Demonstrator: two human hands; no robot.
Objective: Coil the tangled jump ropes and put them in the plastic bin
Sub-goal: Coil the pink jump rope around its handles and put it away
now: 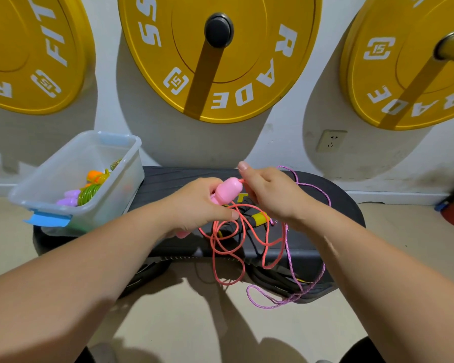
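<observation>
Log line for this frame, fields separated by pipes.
left hand grips pink handle | right hand pinches pink rope at handle | purple rope tangled in, hangs off bench | bin holds coiled green rope

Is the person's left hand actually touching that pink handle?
Touching. The head view shows the left hand with its fingers curled round the pink handle, with no gap between them.

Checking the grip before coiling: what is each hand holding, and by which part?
The left hand grips the pink handle around its lower end; the right hand pinches the pink cord where it leaves that handle.
</observation>
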